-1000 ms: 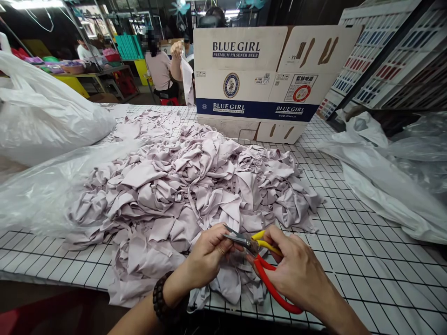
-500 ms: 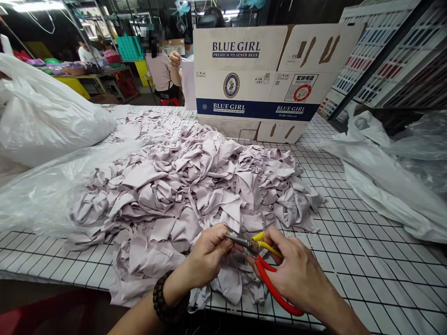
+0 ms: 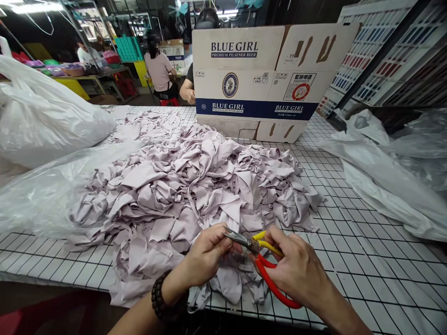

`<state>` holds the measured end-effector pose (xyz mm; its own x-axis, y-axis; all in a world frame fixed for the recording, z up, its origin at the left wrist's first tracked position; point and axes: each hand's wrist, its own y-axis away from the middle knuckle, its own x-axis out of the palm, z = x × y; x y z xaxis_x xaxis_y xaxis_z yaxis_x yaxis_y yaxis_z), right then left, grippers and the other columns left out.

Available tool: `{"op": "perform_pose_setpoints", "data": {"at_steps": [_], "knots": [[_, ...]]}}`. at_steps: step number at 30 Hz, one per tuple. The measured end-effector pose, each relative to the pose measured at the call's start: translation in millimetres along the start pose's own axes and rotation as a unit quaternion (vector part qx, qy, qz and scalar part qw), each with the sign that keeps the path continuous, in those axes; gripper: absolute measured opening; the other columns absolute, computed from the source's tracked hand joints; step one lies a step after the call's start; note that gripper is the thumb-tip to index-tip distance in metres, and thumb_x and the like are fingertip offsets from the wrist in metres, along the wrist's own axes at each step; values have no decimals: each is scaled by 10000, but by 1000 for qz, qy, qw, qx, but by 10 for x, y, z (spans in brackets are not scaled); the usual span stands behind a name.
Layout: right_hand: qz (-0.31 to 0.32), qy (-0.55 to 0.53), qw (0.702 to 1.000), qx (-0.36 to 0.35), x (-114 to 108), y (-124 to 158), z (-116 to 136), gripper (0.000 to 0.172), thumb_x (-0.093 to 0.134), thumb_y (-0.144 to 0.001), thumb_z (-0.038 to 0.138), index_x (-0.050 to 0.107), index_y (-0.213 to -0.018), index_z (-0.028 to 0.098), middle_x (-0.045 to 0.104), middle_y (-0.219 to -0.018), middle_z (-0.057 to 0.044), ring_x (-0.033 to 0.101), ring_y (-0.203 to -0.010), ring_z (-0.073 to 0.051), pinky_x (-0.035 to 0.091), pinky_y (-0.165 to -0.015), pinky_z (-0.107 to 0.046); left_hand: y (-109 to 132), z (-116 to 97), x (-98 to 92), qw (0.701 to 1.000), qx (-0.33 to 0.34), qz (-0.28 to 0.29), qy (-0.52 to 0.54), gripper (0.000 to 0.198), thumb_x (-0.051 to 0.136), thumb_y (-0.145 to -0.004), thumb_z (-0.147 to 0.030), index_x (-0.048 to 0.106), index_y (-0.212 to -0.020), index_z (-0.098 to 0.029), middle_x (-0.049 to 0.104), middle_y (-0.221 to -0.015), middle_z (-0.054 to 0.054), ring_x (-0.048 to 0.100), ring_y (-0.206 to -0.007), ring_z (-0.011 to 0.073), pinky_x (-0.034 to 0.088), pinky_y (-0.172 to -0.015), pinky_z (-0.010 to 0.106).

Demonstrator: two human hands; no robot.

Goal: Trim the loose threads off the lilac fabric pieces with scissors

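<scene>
My right hand (image 3: 291, 265) is closed around a pair of scissors (image 3: 277, 291) with one red and one yellow handle. Their blades point left, and the tips reach the fingers of my left hand (image 3: 208, 253). That hand is pinched on pale lilac fabric, most of which its fingers hide; cloth hangs below between both hands. A large heap of crumpled lilac fabric pieces (image 3: 167, 186) spreads over the table just beyond my hands. A dark beaded bracelet (image 3: 159, 295) circles my left wrist.
A Blue Girl beer carton (image 3: 244, 83) stands behind the heap. White plastic bags (image 3: 52, 116) lie at the left, and more plastic bags (image 3: 380, 172) at the right. The table (image 3: 349, 274) has a black grid pattern. Other people sit beyond, one partly behind the carton.
The scissor blades look slightly more closed near my left fingertips. Behind the carton, a co-worker's hand has lowered, and the cloth it held up is out of sight.
</scene>
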<state>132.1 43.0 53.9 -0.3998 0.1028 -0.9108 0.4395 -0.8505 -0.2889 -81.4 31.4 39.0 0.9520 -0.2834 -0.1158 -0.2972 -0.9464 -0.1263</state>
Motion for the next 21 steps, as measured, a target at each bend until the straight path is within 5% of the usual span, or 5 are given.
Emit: {"op": "perform_pose_setpoints", "data": {"at_steps": [9, 13, 16, 18, 21], "knots": [[-28, -8, 999, -16, 13, -21, -42, 365, 671, -717, 357, 320, -699, 257, 449, -514, 88, 369, -437, -111, 334, -478, -237, -1, 3, 8, 999, -12, 12, 28, 407, 483, -959, -423, 687, -772, -124, 531, -710, 24, 483, -649, 127, 377, -612, 234], [-7, -103, 994, 20, 66, -10, -34, 431, 682, -725, 415, 287, -654, 256, 380, -510, 86, 353, -437, -102, 309, -437, -226, -4, 0, 24, 998, -19, 16, 50, 419, 487, -952, -443, 684, -764, -125, 523, -707, 22, 471, -642, 125, 372, -603, 231], [52, -261, 956, 122, 65, 66, -125, 422, 656, -758, 504, 329, -653, 257, 413, -532, 76, 396, -441, -106, 334, -413, -219, -12, -1, 27, 998, -29, 17, 57, 412, 503, -942, -445, 692, -765, -124, 506, -685, 16, 457, -638, 126, 359, -596, 234], [38, -305, 924, 228, 17, 156, -301, 394, 605, -785, 561, 381, -672, 257, 479, -552, 59, 440, -454, -120, 368, -425, -231, -14, 8, 18, 998, -31, 16, 49, 398, 506, -941, -425, 717, -795, -121, 506, -677, 18, 463, -655, 133, 363, -618, 241], [6, -148, 908, 391, -81, 356, -729, 427, 603, -752, 617, 388, -642, 264, 553, -544, 29, 513, -490, -173, 405, -487, -288, -8, 23, -7, 998, -35, 24, 40, 366, 492, -942, -380, 752, -937, -123, 545, -703, 32, 508, -704, 152, 397, -685, 257]]}}
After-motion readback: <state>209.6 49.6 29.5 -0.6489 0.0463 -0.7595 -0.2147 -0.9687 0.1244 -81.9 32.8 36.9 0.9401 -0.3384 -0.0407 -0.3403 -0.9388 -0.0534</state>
